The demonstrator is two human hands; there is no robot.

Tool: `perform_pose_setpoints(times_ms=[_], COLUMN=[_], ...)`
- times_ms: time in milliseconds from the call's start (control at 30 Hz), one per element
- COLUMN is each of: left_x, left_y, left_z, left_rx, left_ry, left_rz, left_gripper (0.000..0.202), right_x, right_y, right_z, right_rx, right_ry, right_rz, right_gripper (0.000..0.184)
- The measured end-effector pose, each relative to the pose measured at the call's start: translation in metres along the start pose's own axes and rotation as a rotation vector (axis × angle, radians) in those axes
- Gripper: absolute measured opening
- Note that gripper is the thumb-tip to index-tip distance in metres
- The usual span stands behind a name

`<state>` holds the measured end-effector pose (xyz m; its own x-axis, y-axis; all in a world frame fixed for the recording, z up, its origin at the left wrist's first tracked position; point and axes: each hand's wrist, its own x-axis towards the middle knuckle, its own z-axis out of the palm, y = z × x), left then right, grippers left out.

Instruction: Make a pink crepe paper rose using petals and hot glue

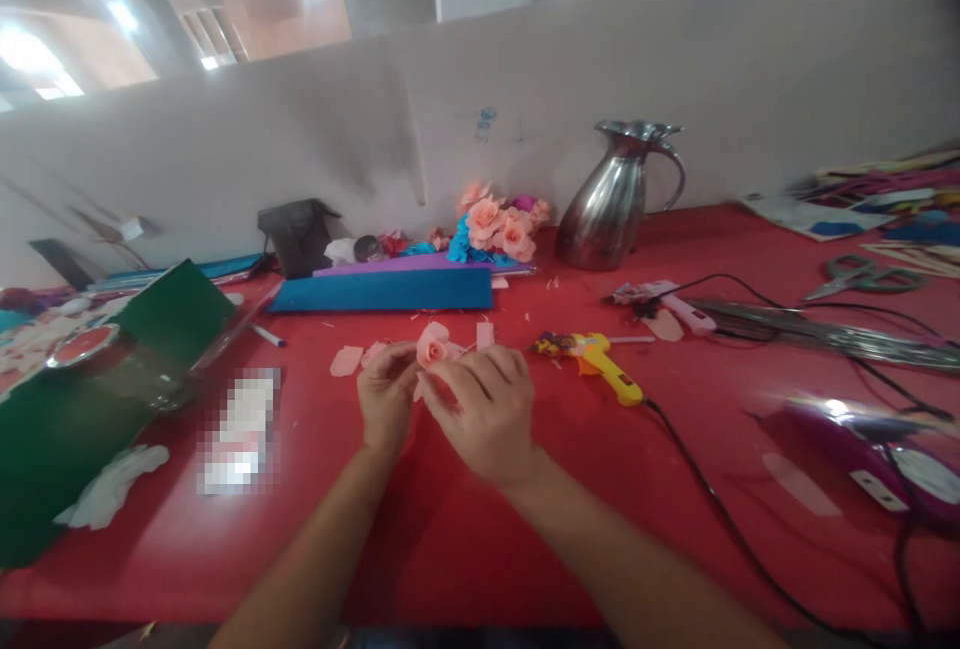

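Over the middle of the red table, a small pink paper rose (435, 349) is held up between both hands. My left hand (388, 399) closes its fingers on the flower's left side. From the right, my right hand (484, 409) pinches at the petals, its thumb and fingertips close together. The stem or underside of the rose is mostly hidden. Loose pink paper petals (346, 361) lie just left of my left hand. A yellow hot glue gun (604, 364) rests to the right of my right hand, its nozzle end pointing left.
Finished pink paper roses (499, 227) stand by the wall beside a steel jug (611, 199). A blue paper sheet (382, 291) lies before them. On the right are a pink glue gun (682, 307), scissors (870, 277), wires (840, 334) and a purple iron-like device (847, 439). Green sheets (67, 449) lie left.
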<state>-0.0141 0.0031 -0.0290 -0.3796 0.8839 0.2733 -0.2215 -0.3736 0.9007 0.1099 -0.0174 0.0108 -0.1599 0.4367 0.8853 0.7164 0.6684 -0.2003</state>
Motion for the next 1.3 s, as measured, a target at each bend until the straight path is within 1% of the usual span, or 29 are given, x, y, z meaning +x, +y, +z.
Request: perform_pose_setpoints(times_ms=[200, 467, 633, 700, 767, 800, 867, 933, 967, 1000, 1067, 1133, 1167, 1233, 1300], left_x=[-0.001, -0.002, -0.004, -0.003, -0.001, 0.0, 0.003, 0.003, 0.003, 0.002, 0.0, -0.001, -0.002, -0.002, -0.001], left_y=[-0.001, -0.002, 0.006, 0.009, 0.01, 0.009, 0.007, 0.006, 0.005, 0.006, 0.007, 0.008, 0.008, 0.008, 0.008], left_z=[0.001, 0.002, 0.005, 0.006, 0.006, 0.005, 0.003, 0.001, 0.0, 0.0, -0.001, 0.0, 0.0, -0.001, -0.001], left_rx=[-0.017, -0.068, -0.066, -0.073, -0.091, -0.097, -0.1, -0.102, -0.102, -0.099, -0.079, -0.042, -0.027, -0.013, -0.01], left_ry=[-0.001, 0.005, 0.002, -0.03, -0.064, -0.077, -0.125, -0.236, -0.304, -0.368, -0.465, -0.531, -0.554, -0.574, -0.571], left_rz=[0.009, 0.019, -0.053, -0.11, -0.168, -0.195, -0.251, -0.304, -0.323, -0.336, -0.345, -0.345, -0.343, -0.329, -0.311], left_gripper=[0.018, 0.021, 0.019, 0.016, 0.013, 0.01, 0.009, 0.009, 0.009, 0.009, 0.011, 0.012, 0.013, 0.012, 0.012], right_x=[0.0, -0.001, -0.004, -0.002, 0.003, 0.006, 0.012, 0.017, 0.019, 0.02, 0.023, 0.024, 0.025, 0.026, 0.027], right_y=[-0.002, 0.0, 0.0, -0.001, 0.0, 0.003, 0.011, 0.025, 0.032, 0.039, 0.05, 0.054, 0.053, 0.047, 0.041], right_z=[0.002, 0.001, -0.004, -0.009, -0.014, -0.016, -0.019, -0.017, -0.015, -0.013, -0.01, -0.009, -0.009, -0.011, -0.013], right_rx=[-0.036, -0.039, 0.067, 0.129, 0.199, 0.241, 0.356, 0.517, 0.615, 0.72, 0.934, 1.107, 1.17, 1.25, 1.284], right_ry=[0.012, 0.096, 0.078, 0.072, 0.081, 0.087, 0.091, 0.047, -0.006, -0.086, -0.305, -0.496, -0.55, -0.572, -0.553], right_rz=[-0.066, -0.101, -0.222, -0.199, -0.098, -0.017, 0.21, 0.494, 0.629, 0.744, 0.9, 0.961, 0.966, 0.953, 0.942], right_gripper=[0.007, 0.007, 0.009, 0.008, 0.007, 0.008, 0.012, 0.016, 0.018, 0.02, 0.027, 0.034, 0.035, 0.031, 0.025])
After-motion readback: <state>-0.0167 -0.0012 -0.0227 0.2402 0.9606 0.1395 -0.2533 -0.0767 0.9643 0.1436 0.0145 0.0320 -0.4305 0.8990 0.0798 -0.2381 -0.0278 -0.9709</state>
